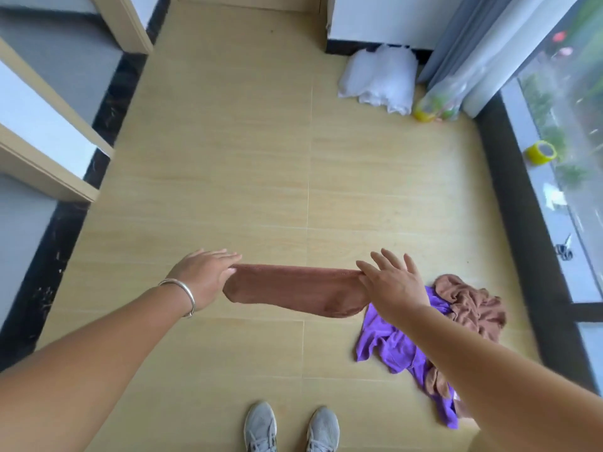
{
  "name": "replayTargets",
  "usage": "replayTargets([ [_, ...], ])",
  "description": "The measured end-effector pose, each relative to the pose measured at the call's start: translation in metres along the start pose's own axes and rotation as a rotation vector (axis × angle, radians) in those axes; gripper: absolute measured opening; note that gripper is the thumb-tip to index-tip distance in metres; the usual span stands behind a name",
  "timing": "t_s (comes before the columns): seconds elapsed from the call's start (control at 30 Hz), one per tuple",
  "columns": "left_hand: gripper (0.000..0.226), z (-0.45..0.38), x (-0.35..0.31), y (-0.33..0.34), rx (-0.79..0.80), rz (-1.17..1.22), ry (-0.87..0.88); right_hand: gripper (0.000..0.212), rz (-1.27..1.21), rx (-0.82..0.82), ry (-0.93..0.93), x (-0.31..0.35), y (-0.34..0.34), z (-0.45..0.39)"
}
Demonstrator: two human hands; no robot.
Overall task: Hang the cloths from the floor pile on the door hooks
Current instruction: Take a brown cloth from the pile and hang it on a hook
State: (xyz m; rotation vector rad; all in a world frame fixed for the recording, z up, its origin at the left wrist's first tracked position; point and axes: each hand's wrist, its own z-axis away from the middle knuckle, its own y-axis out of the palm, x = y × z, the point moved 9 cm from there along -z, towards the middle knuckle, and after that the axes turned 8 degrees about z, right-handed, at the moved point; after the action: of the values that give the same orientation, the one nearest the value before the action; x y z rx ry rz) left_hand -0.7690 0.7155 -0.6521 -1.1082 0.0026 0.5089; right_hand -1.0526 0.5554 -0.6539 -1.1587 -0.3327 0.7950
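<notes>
Two grips, one item: left hand and right hand each pinch an end of the brown cloth between thumb and palm side, remaining fingers splayed straight. Cloth: stretched level between them, sagging slightly, clear of the floor. Risk: pinches look shallow; a tug or shake could slip a corner free and drop the cloth. Arms: both extended forward and down, palms down. Remaining pile, purple and brown, lies at the floor's right edge by the window. Door hooks: not visible.
</notes>
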Motion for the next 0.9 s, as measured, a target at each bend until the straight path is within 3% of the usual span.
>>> replayTargets([
  [0.27,0.043,0.106,-0.07,-0.233,-0.207,-0.04,0.015,0.042,-0.09,-0.17,0.046,-0.04,-0.25,0.099],
  [0.47,0.042,0.161,-0.107,-0.39,-0.378,-0.101,0.064,0.042,0.017,-0.372,0.002,-0.077,-0.424,0.151],
  [0.73,0.042,0.232,-0.136,-0.547,-0.585,-0.154,0.104,0.042,0.073,-0.599,0.006,-0.102,-0.58,0.212],
  [0.9,0.04,0.275,-0.135,-0.612,-0.686,-0.164,0.144,0.04,0.115,-0.723,0.01,-0.094,-0.649,0.238],
])
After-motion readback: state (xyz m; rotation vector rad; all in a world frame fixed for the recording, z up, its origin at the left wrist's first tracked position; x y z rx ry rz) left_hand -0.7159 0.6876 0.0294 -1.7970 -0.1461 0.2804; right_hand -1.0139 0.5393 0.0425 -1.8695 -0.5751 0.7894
